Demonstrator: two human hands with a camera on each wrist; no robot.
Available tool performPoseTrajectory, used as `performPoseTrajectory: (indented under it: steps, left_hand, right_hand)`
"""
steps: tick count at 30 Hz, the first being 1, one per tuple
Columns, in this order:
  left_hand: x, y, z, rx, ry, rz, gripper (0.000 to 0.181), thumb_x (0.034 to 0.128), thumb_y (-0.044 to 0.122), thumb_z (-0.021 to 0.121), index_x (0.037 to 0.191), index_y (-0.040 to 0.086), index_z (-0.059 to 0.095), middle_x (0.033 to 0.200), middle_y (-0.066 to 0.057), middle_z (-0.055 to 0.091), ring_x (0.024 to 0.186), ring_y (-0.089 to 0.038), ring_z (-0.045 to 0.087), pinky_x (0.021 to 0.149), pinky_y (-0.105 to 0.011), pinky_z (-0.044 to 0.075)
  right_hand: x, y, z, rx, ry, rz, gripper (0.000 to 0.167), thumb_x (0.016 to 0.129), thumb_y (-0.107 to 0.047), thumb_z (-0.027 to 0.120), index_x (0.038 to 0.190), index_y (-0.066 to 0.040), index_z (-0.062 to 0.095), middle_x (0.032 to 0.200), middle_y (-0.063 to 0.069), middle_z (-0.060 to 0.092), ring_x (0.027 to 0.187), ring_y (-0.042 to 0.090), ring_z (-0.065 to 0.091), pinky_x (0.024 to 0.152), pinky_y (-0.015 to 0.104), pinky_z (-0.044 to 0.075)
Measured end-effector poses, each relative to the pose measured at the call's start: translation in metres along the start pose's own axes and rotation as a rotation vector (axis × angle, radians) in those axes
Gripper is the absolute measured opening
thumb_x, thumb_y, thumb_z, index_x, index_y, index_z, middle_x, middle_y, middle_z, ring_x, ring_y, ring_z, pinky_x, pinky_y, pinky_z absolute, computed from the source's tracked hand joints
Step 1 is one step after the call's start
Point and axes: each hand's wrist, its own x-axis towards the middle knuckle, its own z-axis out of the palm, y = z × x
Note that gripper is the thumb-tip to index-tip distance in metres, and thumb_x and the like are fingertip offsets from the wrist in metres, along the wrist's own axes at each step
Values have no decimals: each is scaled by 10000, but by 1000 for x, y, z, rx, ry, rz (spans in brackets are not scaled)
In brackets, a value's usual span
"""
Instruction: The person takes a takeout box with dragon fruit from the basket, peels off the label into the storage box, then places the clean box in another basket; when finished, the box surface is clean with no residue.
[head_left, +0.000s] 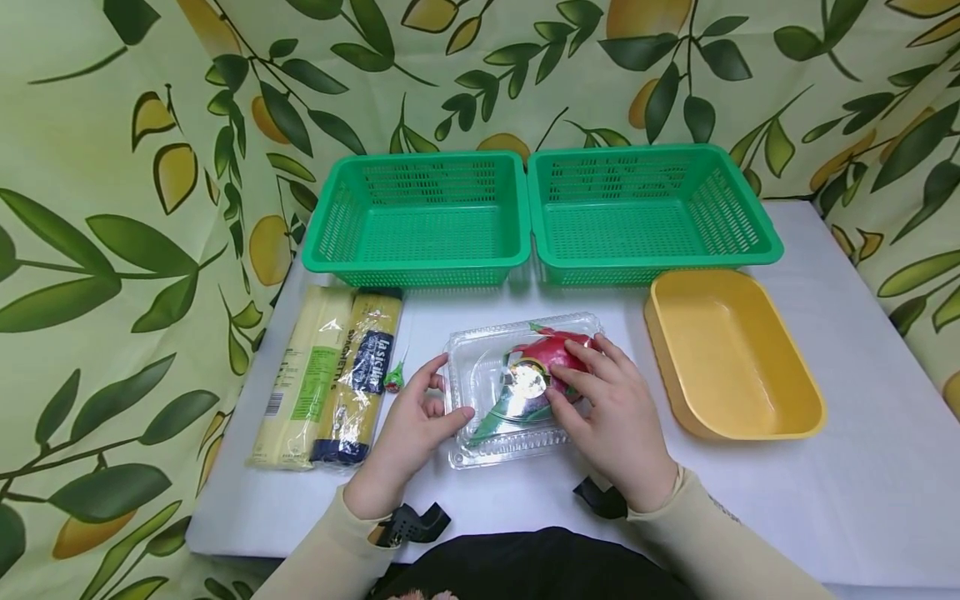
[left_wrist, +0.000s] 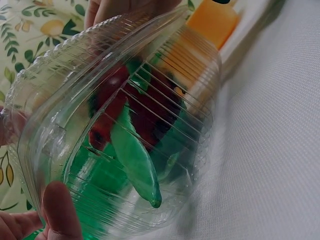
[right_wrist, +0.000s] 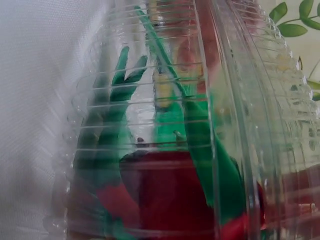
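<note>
A clear plastic clamshell box (head_left: 480, 367) with its lid down lies on the white table, holding a red dragon fruit (head_left: 551, 350) with green leaf tips; a round sticker is on the lid. My left hand (head_left: 420, 425) grips the box's left edge, thumb on top and fingers at the side. My right hand (head_left: 615, 417) rests with spread fingers on the lid over the fruit. In the left wrist view, the left thumb (left_wrist: 62, 210) presses the rim of the box (left_wrist: 30, 145). The right wrist view shows the fruit (right_wrist: 170, 195) through the ribbed wall.
Two green baskets (head_left: 431, 271) (head_left: 660, 265) stand side by side at the back. A yellow tub (head_left: 735, 358) is right of the box. Two spaghetti packs (head_left: 300, 375) (head_left: 360, 367) lie at the left, a small green item (head_left: 394, 377) beside them.
</note>
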Motion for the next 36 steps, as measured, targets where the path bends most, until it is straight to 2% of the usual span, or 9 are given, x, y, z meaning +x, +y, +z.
performPoseTrajectory:
  steps: [7, 14, 22, 36]
  left_hand:
    - [0, 1, 0, -1, 3, -6, 927, 927, 60, 854, 1708, 39, 356, 1265, -171, 491, 751, -67, 551, 642, -201, 505]
    - [1, 1, 0, -3, 6, -9, 926, 926, 54, 854, 1708, 42, 358, 1255, -157, 489, 743, -65, 535, 628, -196, 497]
    - [1, 0, 0, 1, 5, -11, 929, 924, 55, 857, 1708, 44, 359, 1263, -165, 488, 763, -79, 547, 641, -200, 509]
    - [0, 0, 1, -5, 2, -9, 930, 926, 49, 852, 1707, 33, 345, 1260, -155, 484, 751, -74, 562, 645, -197, 513]
  right_hand:
    - [2, -3, -1, 7, -18, 32, 384, 812, -147, 974, 1167, -50, 866, 1396, 194, 747, 1467, 502, 543, 1210, 693, 422]
    - [11, -10, -4, 24, -44, 79, 243, 831, -117, 966, 1034, -22, 872, 1317, 196, 779, 1452, 486, 565, 1253, 649, 388]
    - [15, -16, -4, -17, -58, 133, 143, 884, -142, 913, 972, -42, 860, 1336, 175, 775, 1452, 483, 549, 1210, 715, 353]
    - [15, -12, 4, -45, 19, 18, 76, 896, -80, 860, 907, -18, 816, 1238, 177, 803, 1375, 487, 614, 1146, 719, 418]
